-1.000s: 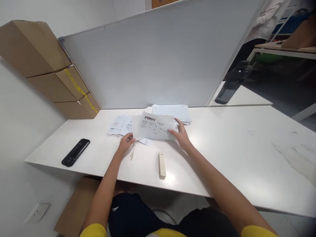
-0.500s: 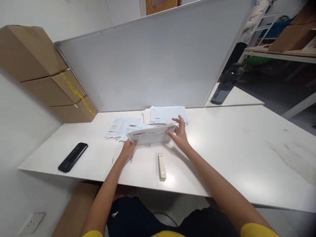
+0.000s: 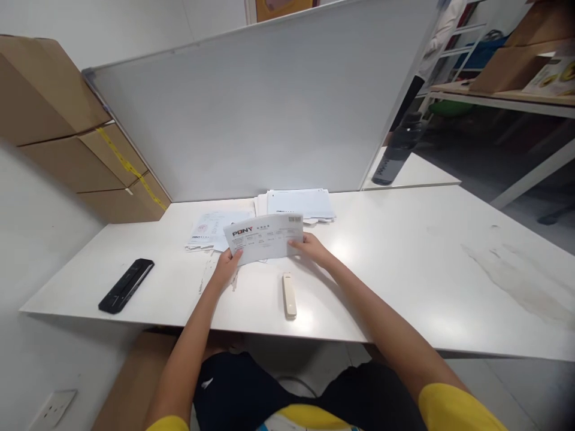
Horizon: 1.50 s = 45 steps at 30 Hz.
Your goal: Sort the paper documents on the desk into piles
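A printed paper sheaf headed PONY is held up between my two hands, its printed side facing me. My left hand pinches its lower left corner, thumb in front. At the right edge my right hand grips it, thumb on the front and fingers behind. I cannot tell how many sheets it has. Below the papers a cream stapler lies on the white table. Behind them are a left paper pile, partly covered, and a right paper stack against the partition.
A black phone-like device lies at the table's left. Cardboard boxes are stacked by the wall. A white partition borders the back. A dark bottle stands at the back right, with a person's sleeve beyond.
The sheaf has been tipped upright, so its print now faces me fully. My right hand's raised fingers have closed behind its right edge. The whole view has shifted slightly.
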Available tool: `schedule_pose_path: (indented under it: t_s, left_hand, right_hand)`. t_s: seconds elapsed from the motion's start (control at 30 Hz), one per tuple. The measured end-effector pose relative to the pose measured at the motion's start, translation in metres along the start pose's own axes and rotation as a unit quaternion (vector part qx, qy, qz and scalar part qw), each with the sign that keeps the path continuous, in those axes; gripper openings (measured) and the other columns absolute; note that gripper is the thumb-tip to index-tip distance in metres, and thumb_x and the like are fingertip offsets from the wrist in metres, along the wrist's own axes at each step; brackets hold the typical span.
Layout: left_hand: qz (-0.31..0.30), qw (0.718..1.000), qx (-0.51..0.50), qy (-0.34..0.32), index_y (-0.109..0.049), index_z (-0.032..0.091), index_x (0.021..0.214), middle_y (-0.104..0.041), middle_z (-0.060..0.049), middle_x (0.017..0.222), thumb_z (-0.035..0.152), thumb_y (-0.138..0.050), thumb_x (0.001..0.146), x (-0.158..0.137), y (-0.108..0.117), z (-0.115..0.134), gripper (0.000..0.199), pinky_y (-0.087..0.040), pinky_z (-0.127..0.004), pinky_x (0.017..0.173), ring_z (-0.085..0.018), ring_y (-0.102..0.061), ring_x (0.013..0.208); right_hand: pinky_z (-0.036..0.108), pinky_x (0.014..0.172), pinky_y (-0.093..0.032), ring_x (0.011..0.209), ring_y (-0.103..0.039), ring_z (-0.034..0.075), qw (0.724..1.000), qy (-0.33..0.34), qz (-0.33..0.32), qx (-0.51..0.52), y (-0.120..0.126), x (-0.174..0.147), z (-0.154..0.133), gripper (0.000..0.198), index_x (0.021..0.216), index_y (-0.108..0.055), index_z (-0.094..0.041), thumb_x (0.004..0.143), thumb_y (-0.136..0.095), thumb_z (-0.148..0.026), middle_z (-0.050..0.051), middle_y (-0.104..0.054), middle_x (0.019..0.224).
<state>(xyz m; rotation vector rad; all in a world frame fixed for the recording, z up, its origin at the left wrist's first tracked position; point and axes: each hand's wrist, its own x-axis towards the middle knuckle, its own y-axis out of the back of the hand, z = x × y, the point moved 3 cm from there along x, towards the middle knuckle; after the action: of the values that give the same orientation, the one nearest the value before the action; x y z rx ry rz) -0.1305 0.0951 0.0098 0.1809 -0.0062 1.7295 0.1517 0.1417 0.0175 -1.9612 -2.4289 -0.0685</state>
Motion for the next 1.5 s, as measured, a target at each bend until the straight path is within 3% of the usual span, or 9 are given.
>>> schedule_pose_path:
  t_s: [0.1, 0.2, 0.4, 0.53, 0.77, 0.97, 1.07, 1.2, 1.5]
  left_hand:
    - [0.021, 0.998, -0.031, -0.045, -0.07, 0.021, 0.08, -0.074, -0.008, 0.079, 0.07, -0.065, 0.079, -0.002, 0.0, 0.012, 0.049, -0.056, -0.039, 0.084, -0.027, -0.07, 0.084]
    - [0.023, 0.998, -0.044, -0.05, -0.069, 0.021, 0.075, -0.07, -0.006, 0.072, 0.073, -0.056, 0.083, -0.005, -0.002, 0.014, 0.054, -0.055, -0.034, 0.074, -0.021, -0.065, 0.07]
    - [-0.045, 0.998, 0.018, -0.039, -0.07, 0.02, 0.07, -0.068, -0.006, 0.067, 0.062, -0.057, 0.088, -0.012, -0.016, 0.01, 0.048, -0.052, -0.03, 0.067, -0.018, -0.061, 0.066]
    - [-0.065, 0.995, 0.043, -0.061, -0.07, 0.02, 0.069, -0.068, -0.007, 0.068, 0.06, -0.055, 0.09, -0.013, -0.021, 0.013, 0.048, -0.052, -0.031, 0.071, -0.019, -0.062, 0.067]
    - [-0.057, 0.996, 0.047, -0.044, -0.069, 0.018, 0.072, -0.069, -0.008, 0.071, 0.048, -0.051, 0.096, -0.01, -0.018, 0.005, 0.042, -0.051, -0.03, 0.076, -0.018, -0.062, 0.071]
    - [-0.01, 0.992, 0.099, -0.077, -0.07, 0.02, 0.08, -0.07, -0.007, 0.085, 0.032, -0.068, 0.087, -0.044, -0.048, 0.019, 0.014, -0.049, -0.035, 0.093, -0.025, -0.064, 0.096]
    - [-0.11, 0.979, 0.112, -0.133, -0.072, 0.025, 0.107, -0.071, -0.007, 0.118, 0.035, -0.068, 0.088, -0.086, -0.088, 0.03, 0.021, -0.039, -0.043, 0.113, -0.03, -0.055, 0.129]
    - [-0.228, 0.939, 0.196, -0.17, -0.056, 0.03, 0.139, -0.049, -0.005, 0.154, 0.039, -0.057, 0.096, -0.135, -0.126, 0.035, 0.044, -0.021, -0.049, 0.126, -0.03, -0.028, 0.153]
    - [-0.261, 0.884, 0.33, -0.202, -0.047, 0.021, 0.147, -0.041, -0.01, 0.16, 0.035, -0.035, 0.104, -0.144, -0.129, 0.029, 0.047, -0.025, -0.053, 0.126, -0.029, -0.014, 0.157]
  right_hand:
    - [0.053, 0.088, -0.057, 0.1, -0.07, 0.033, 0.999, 0.025, 0.04, 0.014, 0.008, -0.014, -0.015, 0.046, 0.099, -0.075, -0.019, 0.073, -0.074, -0.057, 0.009, -0.078, 0.1]
    - [0.048, 0.081, -0.059, 0.096, -0.072, 0.034, 0.998, 0.013, 0.056, 0.02, 0.022, -0.064, -0.011, 0.052, 0.109, -0.074, -0.021, 0.075, -0.073, -0.06, 0.01, -0.078, 0.094]
    - [0.048, 0.078, -0.06, 0.092, -0.073, 0.035, 0.974, -0.221, -0.016, 0.055, 0.035, -0.239, 0.032, 0.051, 0.108, -0.075, -0.021, 0.072, -0.079, -0.056, 0.012, -0.078, 0.101]
    - [0.042, 0.074, -0.06, 0.09, -0.073, 0.031, 0.953, -0.29, 0.072, 0.045, 0.045, -0.301, 0.047, 0.051, 0.106, -0.072, -0.02, 0.072, -0.079, -0.057, 0.01, -0.077, 0.1]
    - [0.029, 0.04, -0.044, 0.058, -0.064, 0.022, 0.93, -0.33, 0.152, 0.05, 0.061, -0.303, 0.041, 0.056, 0.104, -0.068, -0.02, 0.064, -0.08, -0.057, 0.006, -0.073, 0.077]
    - [0.027, 0.036, -0.04, 0.054, -0.06, 0.02, 0.932, -0.335, 0.136, 0.039, 0.062, -0.296, 0.041, 0.051, 0.101, -0.068, -0.02, 0.065, -0.078, -0.054, 0.005, -0.071, 0.073]
    - [0.028, 0.037, -0.04, 0.053, -0.059, 0.02, 0.929, -0.339, 0.14, 0.053, 0.061, -0.296, 0.044, 0.049, 0.099, -0.069, -0.019, 0.065, -0.079, -0.052, 0.005, -0.069, 0.07]
    - [0.028, 0.037, -0.039, 0.053, -0.059, 0.02, 0.926, -0.342, 0.148, 0.061, 0.059, -0.294, 0.04, 0.048, 0.095, -0.069, -0.02, 0.061, -0.08, -0.053, 0.005, -0.07, 0.071]
    - [0.03, 0.037, -0.04, 0.057, -0.063, 0.024, 0.921, -0.357, 0.146, 0.052, 0.058, -0.288, 0.034, 0.047, 0.094, -0.069, -0.021, 0.06, -0.078, -0.053, 0.008, -0.071, 0.073]
